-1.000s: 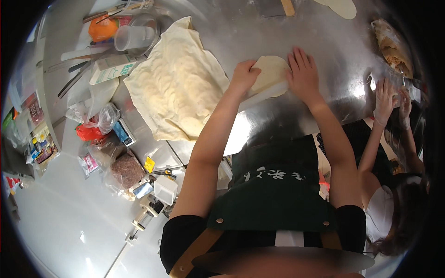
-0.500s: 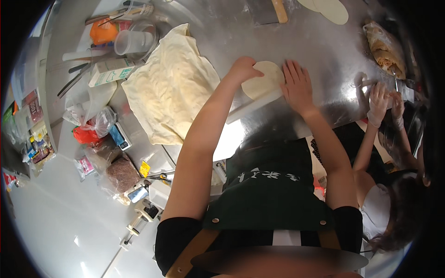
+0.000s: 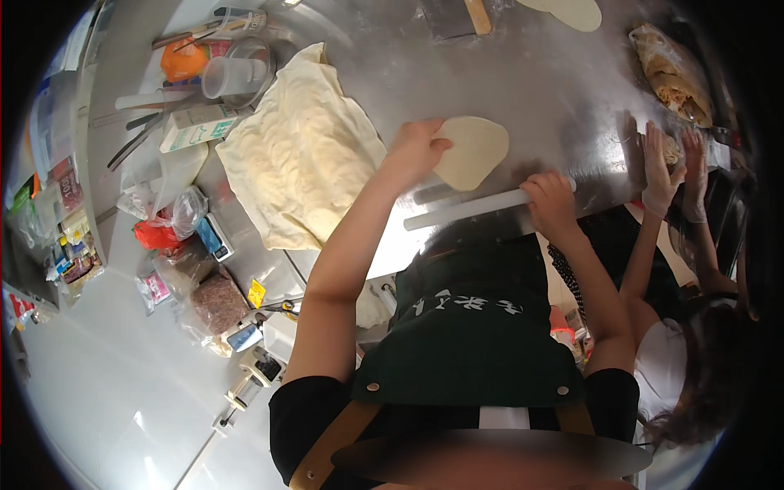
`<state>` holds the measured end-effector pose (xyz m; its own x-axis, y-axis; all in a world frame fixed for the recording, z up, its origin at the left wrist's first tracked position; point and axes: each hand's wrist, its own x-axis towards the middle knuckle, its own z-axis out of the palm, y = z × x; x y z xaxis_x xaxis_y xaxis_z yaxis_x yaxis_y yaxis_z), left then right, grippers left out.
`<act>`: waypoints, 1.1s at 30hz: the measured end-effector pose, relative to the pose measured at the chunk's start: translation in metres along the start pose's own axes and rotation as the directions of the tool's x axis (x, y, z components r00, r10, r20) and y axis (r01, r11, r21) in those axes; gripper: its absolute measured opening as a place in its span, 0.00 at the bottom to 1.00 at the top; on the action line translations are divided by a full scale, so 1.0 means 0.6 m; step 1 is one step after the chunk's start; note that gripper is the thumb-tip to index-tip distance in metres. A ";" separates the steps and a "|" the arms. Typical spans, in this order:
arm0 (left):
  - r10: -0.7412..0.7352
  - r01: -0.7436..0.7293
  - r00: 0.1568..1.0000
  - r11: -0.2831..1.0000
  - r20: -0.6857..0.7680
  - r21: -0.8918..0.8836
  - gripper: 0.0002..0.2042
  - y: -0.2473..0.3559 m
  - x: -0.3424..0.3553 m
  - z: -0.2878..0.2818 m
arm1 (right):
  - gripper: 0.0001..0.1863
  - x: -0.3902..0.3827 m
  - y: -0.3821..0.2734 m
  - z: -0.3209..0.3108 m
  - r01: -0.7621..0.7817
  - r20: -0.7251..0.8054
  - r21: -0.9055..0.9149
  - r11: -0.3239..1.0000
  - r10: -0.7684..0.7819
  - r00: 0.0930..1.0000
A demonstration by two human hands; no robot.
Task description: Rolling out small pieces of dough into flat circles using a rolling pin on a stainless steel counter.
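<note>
My left hand (image 3: 416, 147) pinches the left edge of a thin, pale dough round (image 3: 472, 153) on the steel worktop (image 3: 555, 98). My right hand (image 3: 550, 198) curls over the right part of a white rolling pin (image 3: 461, 211), which lies below the round, near the worktop's front edge. A large, lumpy sheet of pale dough (image 3: 298, 155) lies just left of my left arm.
A co-worker's gloved hands (image 3: 657, 167) hold a pale lump at the right, below a bagged food (image 3: 671, 73). More thin rounds (image 3: 576, 10) and a wood-handled scraper (image 3: 478, 16) lie at the back. Bags (image 3: 216, 302), containers (image 3: 229, 73), a carton (image 3: 196, 126) and utensils crowd the left.
My right hand has gone from spread flat to curled on the pin, and has moved down with it, away from the round. My left hand still holds the round's edge.
</note>
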<state>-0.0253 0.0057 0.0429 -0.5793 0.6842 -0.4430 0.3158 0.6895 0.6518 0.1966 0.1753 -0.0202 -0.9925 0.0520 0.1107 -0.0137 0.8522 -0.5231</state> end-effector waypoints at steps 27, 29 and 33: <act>-0.145 0.104 0.988 0.883 -0.056 -0.457 0.13 -0.129 0.090 0.075 | 0.32 0.294 0.034 0.109 -0.052 -0.175 -0.236 0.970 0.010 0.985; -0.160 0.141 0.987 0.925 -0.024 -0.354 0.13 -0.115 0.103 0.056 | 0.32 0.233 0.031 0.110 -0.074 -0.124 -0.215 0.974 0.048 0.991; -0.100 0.086 0.991 0.986 0.092 0.142 0.13 -0.072 0.096 0.041 | 0.30 0.099 0.023 0.074 -0.074 -0.028 -0.155 0.985 0.071 0.997</act>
<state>-0.0539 0.0211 -0.0261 -0.5367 0.6310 -0.5602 0.3687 0.7725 0.5170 0.1320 0.1670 -0.0583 -0.9872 0.1265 0.0970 0.0789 0.9164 -0.3924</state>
